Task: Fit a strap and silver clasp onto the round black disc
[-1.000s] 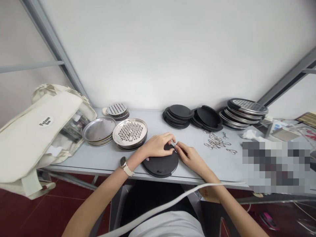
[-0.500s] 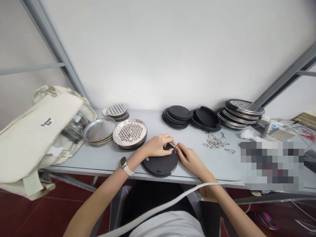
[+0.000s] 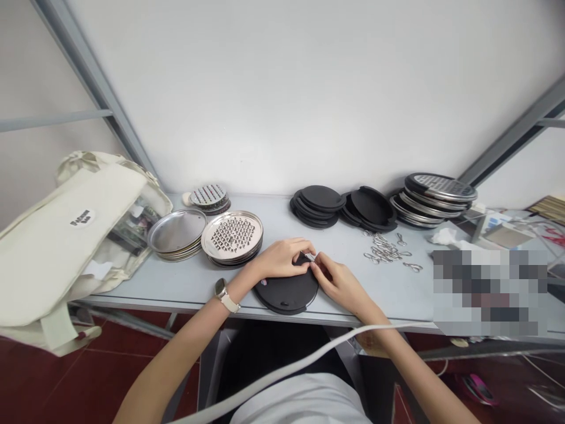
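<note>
A round black disc lies flat near the front edge of the table. Over its far side, my left hand pinches a small metal wire clip between thumb and fingers. From the right, my right hand is closed on the same clip, its fingertips almost meeting those of the left. The fingers hide much of the clip, so I cannot tell whether it touches the disc. To the right, a loose pile of similar wire clips lies on the table.
Round metal graters and plain metal discs are stacked at left, beside a cream bag. Smaller grater discs stand behind. Black discs, black rings and assembled graters line the wall. A white cable crosses in front.
My right fingers have shifted slightly up and inward over the metal clip, covering more of it. My left hand keeps its pinch, and the black disc stays in place.
</note>
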{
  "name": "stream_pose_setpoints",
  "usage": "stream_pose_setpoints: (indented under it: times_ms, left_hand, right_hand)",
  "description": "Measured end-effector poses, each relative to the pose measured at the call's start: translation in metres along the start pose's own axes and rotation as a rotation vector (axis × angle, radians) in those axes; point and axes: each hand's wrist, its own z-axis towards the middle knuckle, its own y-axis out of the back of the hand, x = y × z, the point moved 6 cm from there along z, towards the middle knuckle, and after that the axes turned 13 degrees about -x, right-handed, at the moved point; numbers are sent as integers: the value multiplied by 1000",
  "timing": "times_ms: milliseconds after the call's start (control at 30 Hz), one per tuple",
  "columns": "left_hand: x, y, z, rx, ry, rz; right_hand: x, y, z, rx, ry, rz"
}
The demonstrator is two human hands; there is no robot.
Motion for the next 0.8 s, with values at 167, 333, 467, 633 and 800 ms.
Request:
stream_pose_setpoints:
  times_ms: [167,333,467,633,800]
  left_hand:
    - [0,0,1,-14,4,-14]
    - [2,-1,1,-12,29,-28]
    - [3,-1,1,-22,31,-69]
    - [6,0,1,-29,63,-104]
    - [8,-2,0,-25,101,-134]
  right_hand:
    - [-3,0,0,-7,5,-14]
    - [-6,-1,0,-3,4,-39]
    - [-4,0,1,-5,17,-54]
    - [-3,0,1,-10,4,-69]
    - [-6,4,1,-64,-20,-70]
